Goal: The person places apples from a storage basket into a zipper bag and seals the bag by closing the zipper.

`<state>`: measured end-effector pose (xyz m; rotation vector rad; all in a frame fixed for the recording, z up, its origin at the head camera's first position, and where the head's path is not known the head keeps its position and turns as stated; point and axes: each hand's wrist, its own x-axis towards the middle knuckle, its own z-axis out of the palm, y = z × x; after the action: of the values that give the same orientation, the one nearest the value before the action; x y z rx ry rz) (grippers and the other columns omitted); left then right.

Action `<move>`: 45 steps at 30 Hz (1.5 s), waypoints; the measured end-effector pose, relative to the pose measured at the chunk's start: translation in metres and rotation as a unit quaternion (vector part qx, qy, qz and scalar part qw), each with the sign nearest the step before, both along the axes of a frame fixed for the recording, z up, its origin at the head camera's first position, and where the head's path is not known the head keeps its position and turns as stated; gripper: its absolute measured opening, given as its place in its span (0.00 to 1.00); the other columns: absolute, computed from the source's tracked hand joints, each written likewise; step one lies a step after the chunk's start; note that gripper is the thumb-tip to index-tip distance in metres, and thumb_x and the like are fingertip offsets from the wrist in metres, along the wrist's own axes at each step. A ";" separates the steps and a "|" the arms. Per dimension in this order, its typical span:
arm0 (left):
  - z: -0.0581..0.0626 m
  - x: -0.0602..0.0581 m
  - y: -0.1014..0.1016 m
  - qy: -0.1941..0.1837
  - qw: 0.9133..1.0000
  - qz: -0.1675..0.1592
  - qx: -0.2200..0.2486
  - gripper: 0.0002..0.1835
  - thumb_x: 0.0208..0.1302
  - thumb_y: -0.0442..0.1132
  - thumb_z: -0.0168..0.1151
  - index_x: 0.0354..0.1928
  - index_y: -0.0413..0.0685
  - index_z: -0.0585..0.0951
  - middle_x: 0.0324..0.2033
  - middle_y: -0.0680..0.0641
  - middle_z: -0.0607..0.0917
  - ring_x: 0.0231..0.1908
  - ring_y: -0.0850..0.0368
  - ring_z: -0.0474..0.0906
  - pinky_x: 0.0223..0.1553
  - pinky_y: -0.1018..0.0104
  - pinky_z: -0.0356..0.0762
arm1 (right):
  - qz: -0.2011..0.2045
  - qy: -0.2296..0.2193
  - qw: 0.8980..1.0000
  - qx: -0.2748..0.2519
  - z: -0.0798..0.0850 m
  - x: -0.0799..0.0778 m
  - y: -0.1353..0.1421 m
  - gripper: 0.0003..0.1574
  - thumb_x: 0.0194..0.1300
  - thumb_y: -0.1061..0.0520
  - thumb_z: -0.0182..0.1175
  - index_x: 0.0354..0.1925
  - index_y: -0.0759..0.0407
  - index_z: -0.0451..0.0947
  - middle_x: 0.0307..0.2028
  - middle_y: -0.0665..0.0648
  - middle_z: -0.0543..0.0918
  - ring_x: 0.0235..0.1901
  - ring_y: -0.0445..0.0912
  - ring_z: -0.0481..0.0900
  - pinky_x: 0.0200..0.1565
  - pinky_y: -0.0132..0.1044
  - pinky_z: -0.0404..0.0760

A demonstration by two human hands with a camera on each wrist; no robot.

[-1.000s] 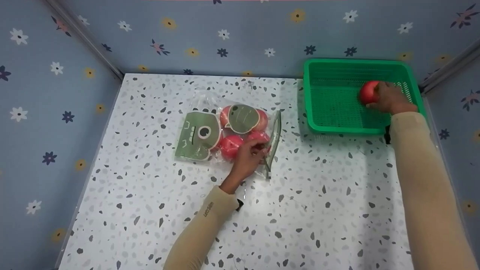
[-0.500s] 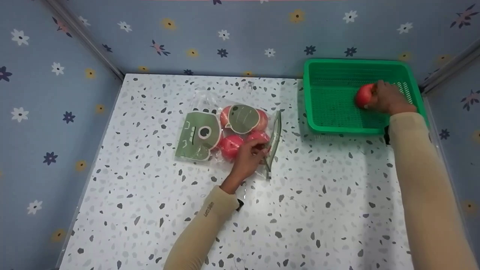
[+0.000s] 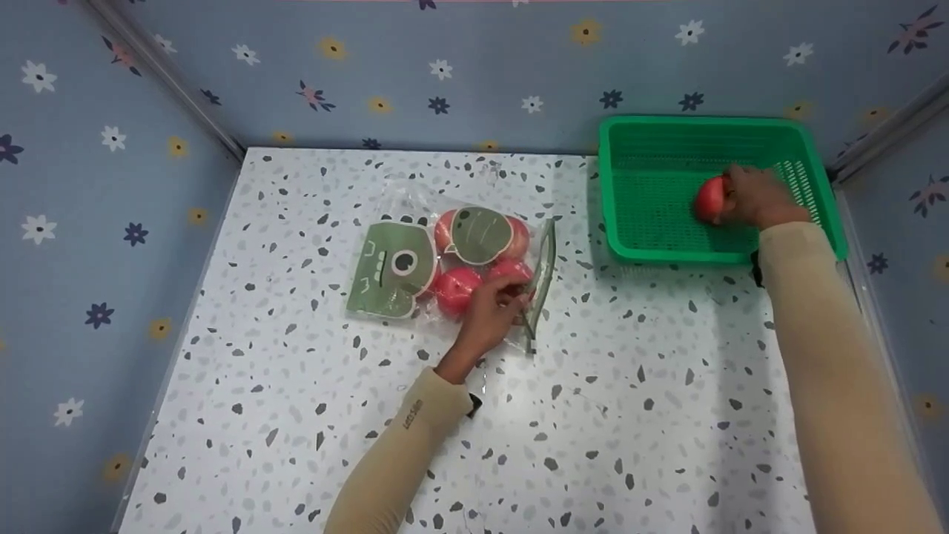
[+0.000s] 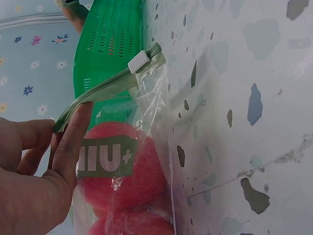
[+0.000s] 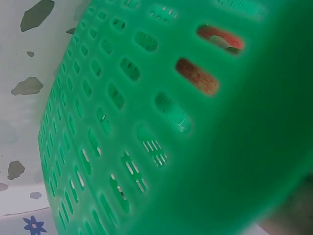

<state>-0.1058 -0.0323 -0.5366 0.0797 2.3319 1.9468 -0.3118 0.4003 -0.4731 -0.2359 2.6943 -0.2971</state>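
Note:
On the table lies a clear zip bag (image 3: 393, 297) printed with green cartoon figures, with several red apples (image 3: 457, 289) inside. My left hand (image 3: 489, 315) pinches the bag's green zip edge between thumb and fingers; the left wrist view shows this edge (image 4: 98, 90) lifted, with a white slider (image 4: 138, 62) near its far end. Over at the right, my right hand (image 3: 764, 196) holds a red apple (image 3: 712, 199) inside the green basket (image 3: 652, 256). In the right wrist view the basket wall (image 5: 112, 122) hides most of that hand; bits of red show through its slots.
The basket stands at the table's back right corner, close to the flowered back wall (image 3: 504, 74). Another flowered wall (image 3: 81, 245) borders the left side. Speckled tabletop (image 3: 593, 415) stretches in front of the bag and basket.
My right hand has moved the apple a little to the left and toward me within the basket. The left hand and the bag have stayed where they were.

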 end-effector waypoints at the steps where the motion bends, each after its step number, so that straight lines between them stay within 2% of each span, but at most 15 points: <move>1: 0.000 0.000 0.000 0.001 1.000 0.000 -0.001 0.17 0.69 0.22 0.63 0.58 0.34 0.84 0.46 0.37 0.85 0.42 0.51 0.82 0.41 0.65 0.87 | 0.004 0.003 1.000 0.004 0.000 0.000 0.000 0.45 0.67 0.56 0.68 0.69 0.77 0.58 0.63 0.83 0.68 0.58 0.76 0.68 0.59 0.74 0.71; 5: 0.000 0.001 0.000 -0.001 1.000 0.000 0.000 0.16 0.69 0.22 0.63 0.58 0.34 0.84 0.45 0.37 0.85 0.42 0.52 0.82 0.41 0.68 0.86 | 0.024 0.017 0.999 0.023 -0.002 0.001 0.000 0.46 0.66 0.54 0.69 0.70 0.78 0.60 0.63 0.83 0.69 0.58 0.77 0.69 0.61 0.73 0.71; 10: 0.001 0.002 0.000 -0.009 1.000 0.000 0.006 0.16 0.70 0.22 0.62 0.58 0.34 0.84 0.45 0.38 0.85 0.42 0.51 0.83 0.40 0.66 0.88 | 0.046 0.035 0.997 0.044 0.001 0.004 -0.002 0.45 0.65 0.55 0.69 0.69 0.77 0.62 0.61 0.82 0.71 0.57 0.77 0.69 0.59 0.73 0.72; 19: 0.000 0.003 -0.002 -0.012 1.000 0.000 0.002 0.14 0.71 0.24 0.62 0.57 0.33 0.83 0.46 0.37 0.85 0.43 0.49 0.84 0.40 0.64 0.89 | 0.078 0.072 0.991 0.078 0.013 0.010 -0.012 0.47 0.65 0.54 0.71 0.71 0.76 0.61 0.62 0.82 0.69 0.58 0.75 0.67 0.61 0.74 0.70; 28: -0.001 0.001 -0.002 -0.012 1.000 -0.001 0.014 0.13 0.71 0.24 0.62 0.56 0.33 0.83 0.46 0.37 0.85 0.42 0.50 0.84 0.40 0.63 0.89 | 0.091 0.109 0.987 0.072 0.031 0.021 -0.026 0.48 0.64 0.53 0.74 0.70 0.74 0.63 0.61 0.80 0.70 0.58 0.74 0.66 0.59 0.74 0.71; 32: -0.001 0.001 -0.002 0.003 1.000 0.001 0.012 0.14 0.70 0.23 0.62 0.56 0.32 0.84 0.45 0.36 0.85 0.42 0.51 0.83 0.40 0.65 0.88 | 0.098 0.134 0.984 0.057 0.039 0.031 -0.032 0.48 0.62 0.55 0.76 0.69 0.73 0.64 0.61 0.79 0.71 0.58 0.73 0.66 0.59 0.74 0.70; 41: -0.001 0.000 -0.002 0.015 1.000 0.003 0.020 0.14 0.69 0.22 0.62 0.55 0.31 0.84 0.45 0.35 0.85 0.42 0.50 0.84 0.38 0.66 0.88 | 0.119 0.194 0.973 0.028 0.048 0.052 -0.039 0.46 0.57 0.58 0.79 0.67 0.72 0.67 0.58 0.76 0.74 0.56 0.72 0.69 0.55 0.72 0.74; 45: -0.001 -0.001 -0.001 0.021 1.000 0.001 0.020 0.14 0.70 0.22 0.62 0.56 0.30 0.83 0.45 0.35 0.84 0.42 0.50 0.83 0.39 0.67 0.87 | 0.134 0.228 0.964 0.016 0.051 0.061 -0.042 0.46 0.54 0.60 0.81 0.65 0.71 0.69 0.57 0.75 0.76 0.54 0.71 0.71 0.55 0.71 0.75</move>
<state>-0.1071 -0.0333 -0.5379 0.1216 2.3193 2.0131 -0.2513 0.3588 -0.4225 -0.7325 3.0605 -0.1268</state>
